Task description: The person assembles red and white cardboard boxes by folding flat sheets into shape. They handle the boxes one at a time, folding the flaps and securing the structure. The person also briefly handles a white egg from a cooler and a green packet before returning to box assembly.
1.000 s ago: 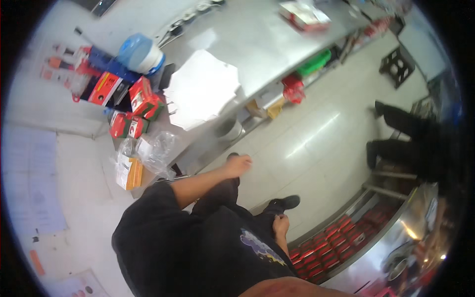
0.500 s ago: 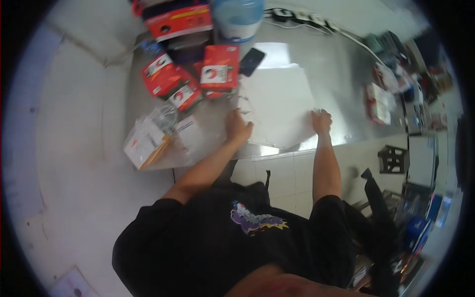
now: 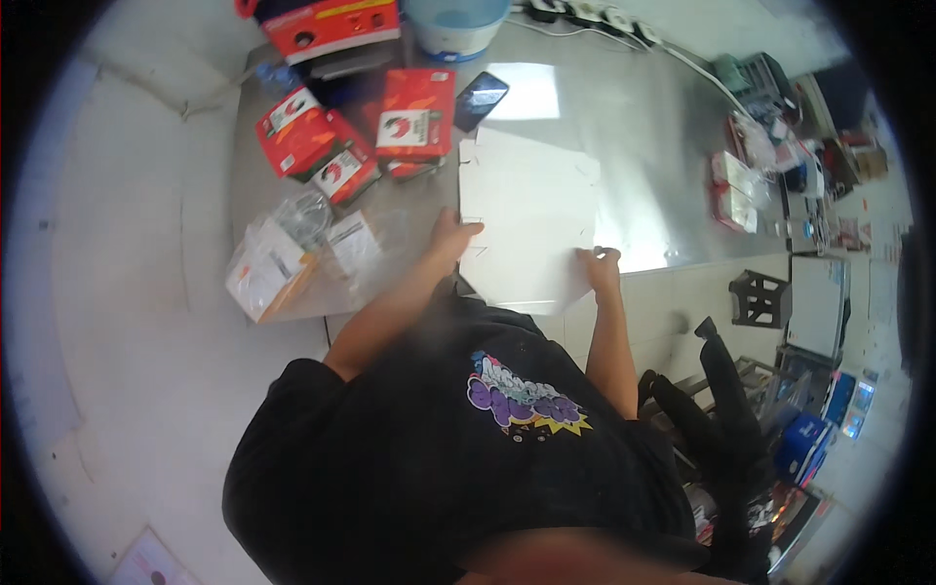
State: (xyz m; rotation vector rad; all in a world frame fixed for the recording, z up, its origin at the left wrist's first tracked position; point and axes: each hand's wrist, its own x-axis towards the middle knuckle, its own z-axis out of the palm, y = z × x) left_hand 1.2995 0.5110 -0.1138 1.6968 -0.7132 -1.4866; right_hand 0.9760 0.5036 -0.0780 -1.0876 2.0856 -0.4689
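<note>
A flat white sheet of card (image 3: 526, 214), with small cut lines along its sides, lies on the steel table in front of me. Its near edge sticks out past the table's front edge. My left hand (image 3: 453, 239) is closed on the left side of the card, thumb on top. At the lower right side, my right hand (image 3: 600, 268) pinches the card's edge with bent fingers. Beyond the card's far left corner lies a dark phone (image 3: 481, 100). Red packets (image 3: 414, 117) are piled left of the card.
Clear plastic bags with papers (image 3: 273, 263) lie at the table's near left. A light blue bucket (image 3: 453, 29), a red box (image 3: 336, 29) and a power strip (image 3: 590, 15) stand along the back. Red-and-white packs (image 3: 733, 190) sit right; a dark stool (image 3: 760, 297) stands beyond the table's edge.
Both hands have drawn the card nearer to my body, so more of it overhangs the front edge. The whole view has shifted slightly as well.
</note>
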